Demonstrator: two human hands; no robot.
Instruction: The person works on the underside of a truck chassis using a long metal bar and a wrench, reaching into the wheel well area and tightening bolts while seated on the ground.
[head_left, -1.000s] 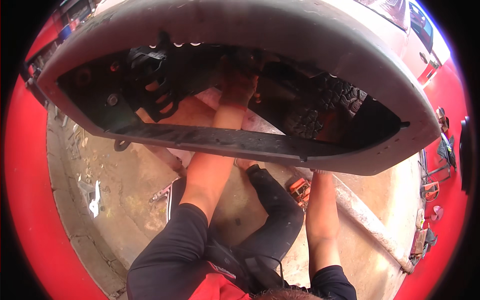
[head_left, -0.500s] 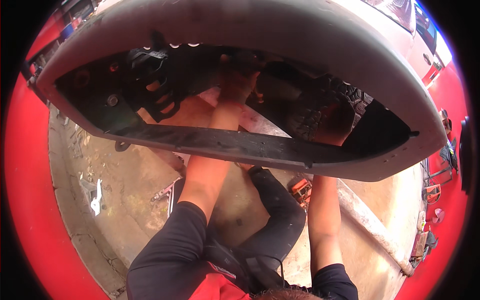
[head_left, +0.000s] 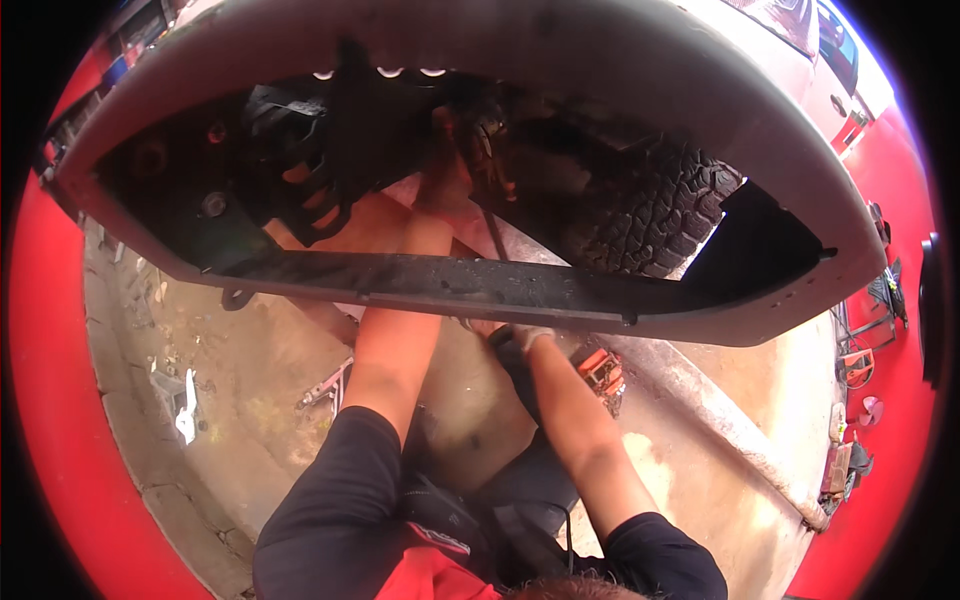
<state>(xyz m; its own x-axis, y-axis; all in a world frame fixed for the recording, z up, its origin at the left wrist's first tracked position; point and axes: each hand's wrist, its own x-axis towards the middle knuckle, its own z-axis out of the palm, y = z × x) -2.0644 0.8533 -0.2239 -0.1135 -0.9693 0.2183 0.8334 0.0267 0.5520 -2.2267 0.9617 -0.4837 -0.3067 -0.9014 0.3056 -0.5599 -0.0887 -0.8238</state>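
A large grey vehicle bumper (head_left: pixel 600 70) spans the upper view, with a wide opening above its lower bar (head_left: pixel 470 284). My left forearm passes behind that bar, and my left hand (head_left: pixel 445 180) is up in the shadowed opening, beside dark metal parts (head_left: pixel 485 150). Its fingers are lost in the shade. Just below the bar's middle is my right hand (head_left: pixel 533 334), its fingers mostly hidden. A thin dark rod (head_left: pixel 496 235) shows above the bar near it; whether either hand holds it is unclear. A knobbly tyre (head_left: pixel 665 210) stands right of my left hand.
An orange-red tool or device (head_left: pixel 602 374) sits on the concrete floor (head_left: pixel 270 370) beside my leg. A long pale beam (head_left: pixel 720 425) crosses the floor at right. Assorted items line the red surface (head_left: pixel 890 400) at far right. White scrap (head_left: pixel 187 408) lies at left.
My right hand has left the opening by the tyre and moved left and down to below the lower bar, uncovering the tyre. My left arm has shifted slightly left. The dark rod now shows.
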